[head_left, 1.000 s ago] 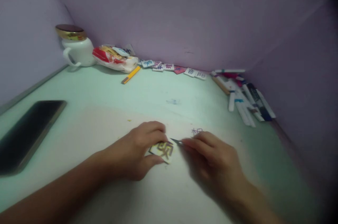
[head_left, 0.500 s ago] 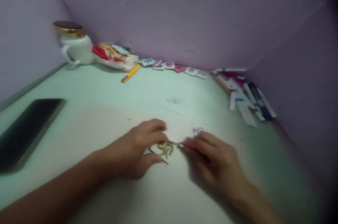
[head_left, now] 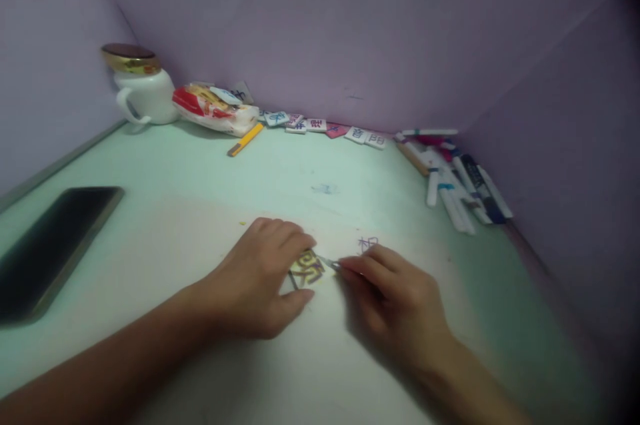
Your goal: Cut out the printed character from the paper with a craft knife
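**Blade meets a yellow-lettered tile between two hands**

From the head view, I see the tile [head_left: 309,269] just below the middle of the frame, on the pale table [head_left: 280,385]. It sits in the gap between the forefinger and thumb of the left hand [head_left: 265,275], just right of the palm: the fingers curl over its upper edge, the thumb lies by its lower corner. That hand is the nearer, already gripping it. The tile looks squarish (part is covered, so I can't tell its long axis).

The right hand [head_left: 403,295] pinches a thin blade [head_left: 329,263], which points left and slightly up at the tile's upper right side; whether the tip touches, I can't tell.

As for writing, the tile bears a yellow, dark-edged Chinese-style character, partly hidden. A purple character [head_left: 369,244] shows above the right hand. The cards [head_left: 316,125] at upper centre carry more, too blurred to read surely. I can make out no brand on the packet [head_left: 213,115] at upper left, nor on the pens [head_left: 457,188] at right.
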`<state>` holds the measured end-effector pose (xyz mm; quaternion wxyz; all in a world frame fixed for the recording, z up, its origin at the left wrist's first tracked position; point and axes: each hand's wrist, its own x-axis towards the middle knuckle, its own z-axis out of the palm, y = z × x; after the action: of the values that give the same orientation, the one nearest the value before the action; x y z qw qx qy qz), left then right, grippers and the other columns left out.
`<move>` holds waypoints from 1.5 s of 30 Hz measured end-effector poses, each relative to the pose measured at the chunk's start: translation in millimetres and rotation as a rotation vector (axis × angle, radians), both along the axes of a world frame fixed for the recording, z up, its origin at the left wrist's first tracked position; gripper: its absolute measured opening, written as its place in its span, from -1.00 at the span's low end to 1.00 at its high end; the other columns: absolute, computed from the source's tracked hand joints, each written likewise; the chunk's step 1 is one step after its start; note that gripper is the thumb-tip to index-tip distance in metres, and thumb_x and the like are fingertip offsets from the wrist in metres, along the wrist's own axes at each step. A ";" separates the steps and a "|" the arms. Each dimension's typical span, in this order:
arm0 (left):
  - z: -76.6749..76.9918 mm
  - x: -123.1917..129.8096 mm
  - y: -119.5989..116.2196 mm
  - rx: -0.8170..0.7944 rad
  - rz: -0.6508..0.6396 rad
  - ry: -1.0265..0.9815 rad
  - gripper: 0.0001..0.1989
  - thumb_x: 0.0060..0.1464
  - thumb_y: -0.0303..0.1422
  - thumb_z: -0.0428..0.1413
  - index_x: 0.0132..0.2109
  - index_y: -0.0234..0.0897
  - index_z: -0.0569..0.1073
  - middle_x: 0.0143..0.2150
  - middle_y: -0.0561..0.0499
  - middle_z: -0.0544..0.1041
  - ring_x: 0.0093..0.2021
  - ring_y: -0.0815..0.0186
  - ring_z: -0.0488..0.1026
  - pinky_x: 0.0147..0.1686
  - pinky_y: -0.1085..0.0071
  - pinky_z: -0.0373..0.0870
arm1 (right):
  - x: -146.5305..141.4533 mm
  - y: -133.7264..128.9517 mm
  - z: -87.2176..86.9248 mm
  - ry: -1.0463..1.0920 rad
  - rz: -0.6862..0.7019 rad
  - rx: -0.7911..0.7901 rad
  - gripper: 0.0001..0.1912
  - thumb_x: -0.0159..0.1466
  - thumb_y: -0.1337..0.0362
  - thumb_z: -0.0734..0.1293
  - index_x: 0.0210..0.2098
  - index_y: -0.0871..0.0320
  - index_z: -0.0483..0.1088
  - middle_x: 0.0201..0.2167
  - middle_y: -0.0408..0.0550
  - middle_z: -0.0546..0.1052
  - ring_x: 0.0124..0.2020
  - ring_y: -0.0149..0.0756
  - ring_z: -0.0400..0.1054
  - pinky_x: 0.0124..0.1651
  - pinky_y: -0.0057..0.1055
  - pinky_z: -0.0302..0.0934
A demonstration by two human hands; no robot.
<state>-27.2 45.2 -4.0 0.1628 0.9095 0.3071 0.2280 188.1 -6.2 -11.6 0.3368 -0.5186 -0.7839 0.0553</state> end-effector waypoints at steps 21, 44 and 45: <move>0.6 -2.1 2.8 -0.004 -0.045 -0.067 -0.48 -0.18 -0.54 0.04 0.02 -0.44 0.41 -0.03 -0.22 0.44 -0.02 0.06 0.34 0.05 0.04 0.27 | 9.3 -4.4 3.3 0.086 0.110 -0.059 -0.86 0.23 0.39 0.31 -0.30 0.18 0.54 -0.51 -0.05 0.47 -0.52 -0.33 0.33 -0.51 -0.40 0.19; 0.3 0.0 -0.4 -0.030 0.147 -0.014 -0.57 -0.07 -0.18 0.22 -0.08 -0.32 0.40 -0.13 -0.14 0.44 -0.12 0.06 0.33 -0.05 0.03 0.25 | 13.0 6.6 -6.9 0.074 0.005 0.006 -0.85 0.27 0.41 0.33 -0.16 0.14 0.44 -0.33 -0.03 0.54 -0.30 -0.26 0.44 -0.31 -0.32 0.35; 1.1 0.5 -0.3 -0.033 0.163 -0.003 -0.58 -0.07 -0.16 0.22 -0.11 -0.32 0.40 -0.16 -0.13 0.44 -0.16 0.07 0.33 -0.08 0.03 0.24 | 12.6 6.9 -7.1 0.072 0.005 0.014 -0.84 0.26 0.42 0.33 -0.16 0.14 0.43 -0.33 -0.03 0.54 -0.30 -0.25 0.44 -0.31 -0.32 0.35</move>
<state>-26.7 44.9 -2.9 0.1590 0.8784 0.3834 0.2368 200.7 0.7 -18.7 0.3681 -0.5120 -0.7730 0.0693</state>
